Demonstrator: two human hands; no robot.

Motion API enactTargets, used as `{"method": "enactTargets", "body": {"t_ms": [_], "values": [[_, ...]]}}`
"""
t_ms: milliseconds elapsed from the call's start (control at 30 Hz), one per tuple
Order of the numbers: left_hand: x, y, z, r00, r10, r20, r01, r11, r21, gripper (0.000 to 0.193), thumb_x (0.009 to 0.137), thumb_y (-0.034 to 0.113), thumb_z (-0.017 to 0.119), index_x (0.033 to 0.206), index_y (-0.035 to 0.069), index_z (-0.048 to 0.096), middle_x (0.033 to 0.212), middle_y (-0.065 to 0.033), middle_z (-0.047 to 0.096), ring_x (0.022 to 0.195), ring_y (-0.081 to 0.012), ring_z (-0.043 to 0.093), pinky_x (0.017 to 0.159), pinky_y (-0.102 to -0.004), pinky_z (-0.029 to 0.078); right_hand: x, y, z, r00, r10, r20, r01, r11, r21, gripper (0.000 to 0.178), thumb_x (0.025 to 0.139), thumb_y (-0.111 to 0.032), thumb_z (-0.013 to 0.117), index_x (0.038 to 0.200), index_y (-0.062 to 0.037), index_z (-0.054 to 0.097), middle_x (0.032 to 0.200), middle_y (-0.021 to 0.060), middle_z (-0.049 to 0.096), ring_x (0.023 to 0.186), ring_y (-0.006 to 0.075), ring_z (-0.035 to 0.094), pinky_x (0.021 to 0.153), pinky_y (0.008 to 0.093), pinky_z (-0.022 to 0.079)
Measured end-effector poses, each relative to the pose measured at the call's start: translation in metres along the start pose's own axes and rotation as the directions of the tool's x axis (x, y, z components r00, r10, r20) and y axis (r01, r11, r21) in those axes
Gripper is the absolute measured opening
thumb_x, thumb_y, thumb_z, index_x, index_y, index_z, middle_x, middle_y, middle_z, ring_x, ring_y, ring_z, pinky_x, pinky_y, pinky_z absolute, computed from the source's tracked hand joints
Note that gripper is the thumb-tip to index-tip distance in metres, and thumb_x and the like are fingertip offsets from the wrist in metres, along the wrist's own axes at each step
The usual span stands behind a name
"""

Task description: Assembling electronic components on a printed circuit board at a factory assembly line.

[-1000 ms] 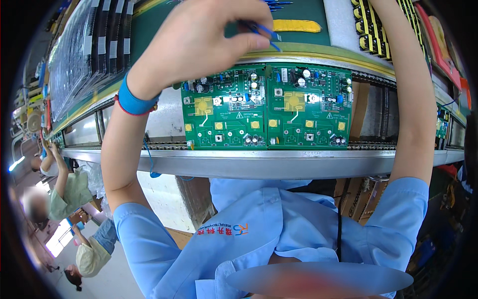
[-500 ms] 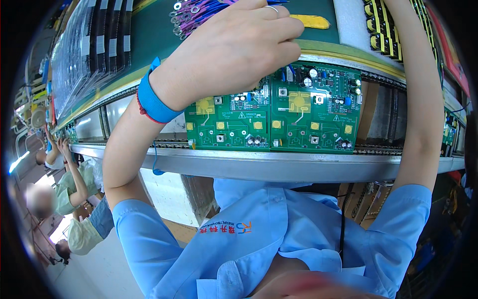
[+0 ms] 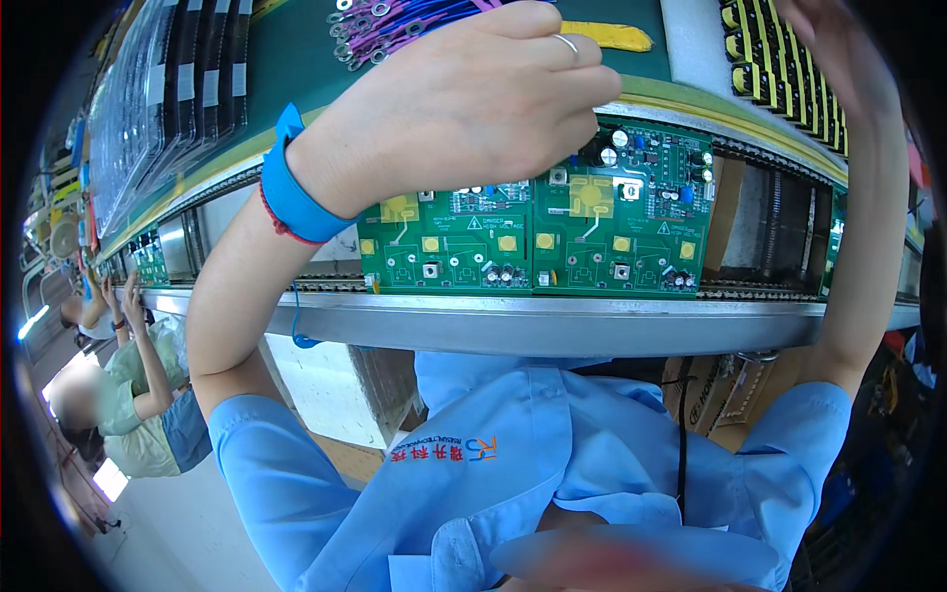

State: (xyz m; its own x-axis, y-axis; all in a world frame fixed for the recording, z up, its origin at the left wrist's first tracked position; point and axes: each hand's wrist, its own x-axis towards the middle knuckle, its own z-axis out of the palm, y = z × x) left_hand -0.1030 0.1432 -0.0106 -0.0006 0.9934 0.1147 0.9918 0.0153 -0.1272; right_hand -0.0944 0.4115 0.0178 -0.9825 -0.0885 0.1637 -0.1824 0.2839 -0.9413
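Note:
Two green circuit boards lie side by side on a metal conveyor rail: the left board and the right board. My left hand, with a blue wrist strap and a ring, hangs over them. Its curled fingertips press at the right board's upper left corner, next to black capacitors. What the fingers pinch is hidden. My right hand is raised at the top right beside a tray of yellow and black components, its fingers cut off by the frame.
A bunch of purple wires with ring terminals and a yellow strip lie on the green shelf behind the boards. Clear plastic trays are stacked at the far left. A seated co-worker works further down the line at the left.
My left hand has come down from the wires on the shelf onto the boards and has turned so its fingers curl over the right board. The blue-tipped piece it held is no longer seen.

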Motion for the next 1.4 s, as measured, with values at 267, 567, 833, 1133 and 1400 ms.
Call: {"method": "enactTargets", "body": {"t_ms": [267, 567, 833, 1133, 1400], "values": [[-0.009, -0.010, 0.005, 0.813, -0.244, -0.529, -0.116, 0.822, -0.558, 0.031, 0.084, 0.013, 0.069, 0.113, 0.001, 0.068, 0.100, -0.0107, 0.066, 0.085, -0.0217, 0.060, 0.071, -0.0327, 0.044, -0.094, 0.004, 0.040, 0.942, 0.180, 0.284, -0.012, 0.863, -0.506, 0.033, 0.081, 0.002, 0.063, 0.114, -0.0030, 0.061, 0.104, 0.0039, 0.059, 0.095, 0.0119, 0.059, 0.070, 0.0256, 0.050], [-0.032, -0.005, -0.045, 0.819, -0.324, -0.474, 0.281, 0.946, -0.160, 0.044, 0.102, 0.034, 0.047, 0.115, -0.005, 0.063, 0.092, -0.0090, 0.065, 0.079, -0.0118, 0.059, 0.068, -0.0232, 0.045, -0.106, -0.003, 0.052, 0.954, 0.089, 0.288, 0.176, 0.610, -0.773, 0.029, 0.079, 0.003, 0.065, 0.107, -0.0020, 0.059, 0.103, 0.0107, 0.056, 0.082, 0.0270, 0.060, 0.068, 0.0352, 0.049], [-0.071, 0.016, -0.053, 0.595, -0.798, -0.095, 0.699, 0.572, -0.429, 0.013, 0.083, 0.017, 0.073, 0.085, 0.006, 0.067, 0.077, -0.0006, 0.060, 0.071, -0.0116, 0.051, 0.070, -0.0269, 0.040, -0.097, -0.008, 0.058, 0.935, 0.077, 0.346, 0.233, 0.602, -0.764, 0.030, 0.079, -0.005, 0.067, 0.108, -0.0027, 0.062, 0.099, 0.0116, 0.057, 0.082, 0.0347, 0.060, 0.069, 0.0399, 0.049], [-0.126, 0.009, -0.037, 0.750, -0.661, 0.011, 0.641, 0.723, -0.258, 0.012, 0.075, 0.008, 0.070, 0.080, 0.013, 0.061, 0.073, -0.0008, 0.049, 0.076, -0.0201, 0.046, 0.078, -0.0353, 0.029, -0.098, -0.036, 0.092, 0.920, 0.277, 0.276, -0.231, 0.955, -0.186, 0.034, 0.080, 0.008, 0.055, 0.114, 0.0025, 0.058, 0.109, 0.0093, 0.060, 0.094, 0.0187, 0.060, 0.077, 0.0244, 0.045], [-0.131, 0.003, -0.022, 0.873, -0.483, 0.062, 0.487, 0.862, -0.143, 0.009, 0.074, 0.008, 0.062, 0.080, 0.009, 0.054, 0.078, -0.0058, 0.041, 0.079, -0.0232, 0.044, 0.082, -0.0391, 0.030, -0.063, -0.043, 0.115, 0.792, 0.295, 0.534, -0.145, 0.941, -0.305, 0.026, 0.080, 0.000, 0.062, 0.106, 0.0016, 0.062, 0.120, 0.0128, 0.059, 0.101, 0.0163, 0.057, 0.082, 0.0251, 0.045]]}}
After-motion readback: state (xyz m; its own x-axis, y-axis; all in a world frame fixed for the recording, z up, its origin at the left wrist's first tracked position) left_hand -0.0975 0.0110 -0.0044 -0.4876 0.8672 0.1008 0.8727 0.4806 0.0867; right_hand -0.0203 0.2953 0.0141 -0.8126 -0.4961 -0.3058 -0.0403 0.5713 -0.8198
